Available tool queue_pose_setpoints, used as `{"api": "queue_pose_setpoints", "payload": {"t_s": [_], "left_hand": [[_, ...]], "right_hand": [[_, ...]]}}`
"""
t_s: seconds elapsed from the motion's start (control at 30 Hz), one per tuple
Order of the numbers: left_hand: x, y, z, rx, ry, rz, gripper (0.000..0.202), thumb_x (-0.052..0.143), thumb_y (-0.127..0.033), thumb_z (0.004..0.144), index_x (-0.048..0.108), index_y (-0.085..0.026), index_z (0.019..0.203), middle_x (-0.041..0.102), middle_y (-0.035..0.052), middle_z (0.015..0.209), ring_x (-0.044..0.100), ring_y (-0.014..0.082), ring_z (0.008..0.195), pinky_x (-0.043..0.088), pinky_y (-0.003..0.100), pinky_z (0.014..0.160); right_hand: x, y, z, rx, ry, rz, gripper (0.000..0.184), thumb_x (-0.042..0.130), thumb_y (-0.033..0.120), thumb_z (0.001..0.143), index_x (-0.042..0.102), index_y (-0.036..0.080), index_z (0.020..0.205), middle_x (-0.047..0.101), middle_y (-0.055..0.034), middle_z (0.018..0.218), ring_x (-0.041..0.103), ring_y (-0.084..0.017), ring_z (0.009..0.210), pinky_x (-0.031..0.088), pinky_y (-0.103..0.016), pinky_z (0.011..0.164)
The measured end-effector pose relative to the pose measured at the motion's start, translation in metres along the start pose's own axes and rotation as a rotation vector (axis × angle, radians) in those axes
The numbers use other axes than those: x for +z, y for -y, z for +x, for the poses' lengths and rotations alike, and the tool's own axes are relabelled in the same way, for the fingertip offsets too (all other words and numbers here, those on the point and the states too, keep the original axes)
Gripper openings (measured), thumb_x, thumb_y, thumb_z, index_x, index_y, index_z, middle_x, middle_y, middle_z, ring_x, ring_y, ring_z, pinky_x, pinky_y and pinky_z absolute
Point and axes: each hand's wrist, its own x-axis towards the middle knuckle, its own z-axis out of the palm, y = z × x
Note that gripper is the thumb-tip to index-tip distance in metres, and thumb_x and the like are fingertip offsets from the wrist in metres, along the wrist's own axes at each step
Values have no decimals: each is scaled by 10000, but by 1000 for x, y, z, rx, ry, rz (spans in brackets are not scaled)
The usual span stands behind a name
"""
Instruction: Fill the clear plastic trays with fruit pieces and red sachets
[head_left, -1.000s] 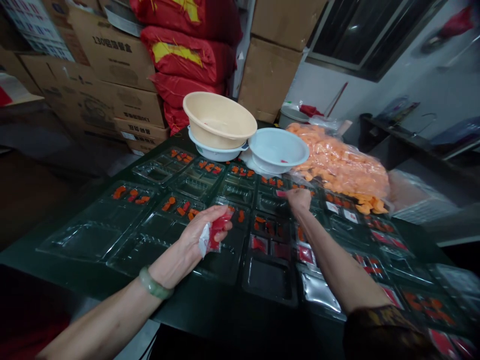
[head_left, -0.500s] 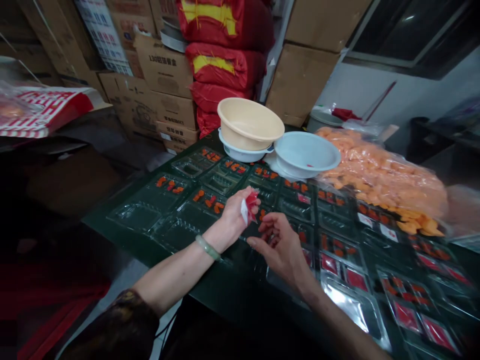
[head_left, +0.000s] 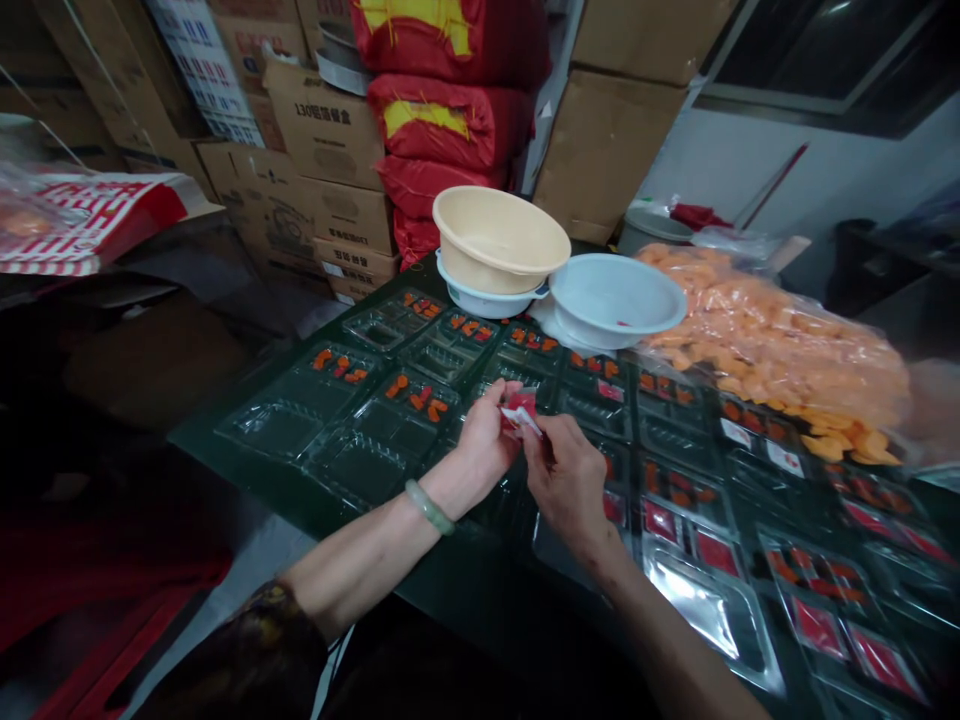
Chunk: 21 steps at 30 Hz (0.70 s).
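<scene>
My left hand (head_left: pixel 487 436), with a green bangle at the wrist, is closed around several small red-and-white packets (head_left: pixel 520 408). My right hand (head_left: pixel 568 470) meets it from the right, thumb and fingers pinching the white edge of a packet. Below both hands, clear plastic trays (head_left: pixel 367 445) stand in rows on the dark green table (head_left: pixel 217 470). Orange and red pieces (head_left: pixel 416 397) lie in their upper compartments. Some trays to the right also carry red packets (head_left: pixel 712 553), two side by side; one tray farther back bears a single packet (head_left: pixel 610 390).
A cream basin (head_left: pixel 501 235) nested on a white one and a pale blue basin (head_left: pixel 616 300) stand at the table's back. Beside them lies a big clear bag of orange pieces (head_left: pixel 780 340). Cardboard boxes (head_left: pixel 330 130) and red bundles (head_left: pixel 450 120) are stacked behind.
My right hand has moved up to my left and now pinches a packet there; before, its fingers were curled apart from it. My left hand has shifted slightly right and down.
</scene>
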Motion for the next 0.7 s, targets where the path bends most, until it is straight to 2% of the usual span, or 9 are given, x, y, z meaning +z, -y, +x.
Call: {"api": "queue_pose_setpoints", "payload": {"t_s": [0.1, 0.17, 0.27, 0.4, 0.5, 0.57, 0.7], "left_hand": [[1, 1, -6, -6, 46, -45, 298, 477, -352, 844, 544, -128, 659, 520, -5, 521, 478, 87, 445, 383, 217, 487], [-1, 2, -8, -18, 77, -59, 278, 550, -347, 797, 546, -128, 626, 542, 0, 528, 492, 89, 462, 386, 213, 503], [-5, 3, -5, -112, 85, -79, 196, 562, -243, 767, 554, -124, 612, 567, 8, 532, 512, 95, 468, 399, 214, 518], [-10, 3, 0, -208, 97, -129, 215, 501, -220, 784, 546, -122, 597, 548, 23, 497, 516, 117, 447, 412, 234, 494], [-9, 1, 0, -220, 118, -190, 266, 454, -202, 813, 495, -141, 558, 482, -5, 444, 471, 88, 400, 402, 212, 474], [-8, 1, 0, -203, 133, -231, 279, 445, -191, 818, 464, -153, 543, 436, -25, 416, 453, 80, 385, 407, 205, 479], [-8, 2, 3, -203, 206, -278, 267, 481, -208, 784, 439, -167, 523, 450, -3, 424, 540, 138, 484, 472, 267, 569]], "right_hand": [[3, 0, 6, -70, 38, -179, 221, 425, 248, 885, 594, 181, 758, 579, -43, 711, 523, -129, 562, 365, -247, 503], [2, 0, 10, -135, 121, -209, 193, 444, 236, 872, 604, 181, 779, 595, -53, 750, 542, -142, 604, 390, -251, 526], [-7, -3, 15, -203, 277, -88, 139, 492, 176, 827, 606, 171, 906, 609, -83, 888, 581, -187, 775, 465, -288, 645], [-25, -9, 19, -244, 435, 100, 370, 506, 104, 775, 532, 195, 1133, 566, -89, 1055, 560, -207, 936, 497, -342, 756], [-31, -12, 18, -263, 408, 110, 394, 463, 82, 783, 533, 218, 1146, 564, -87, 1068, 549, -208, 967, 500, -354, 774], [-31, -13, 16, -248, 337, 86, 308, 429, 94, 815, 589, 210, 1051, 592, -84, 988, 569, -195, 901, 501, -337, 754], [-34, -10, 13, -136, 231, 153, 196, 438, 180, 859, 633, 194, 846, 621, -56, 819, 588, -153, 725, 488, -282, 679]]}}
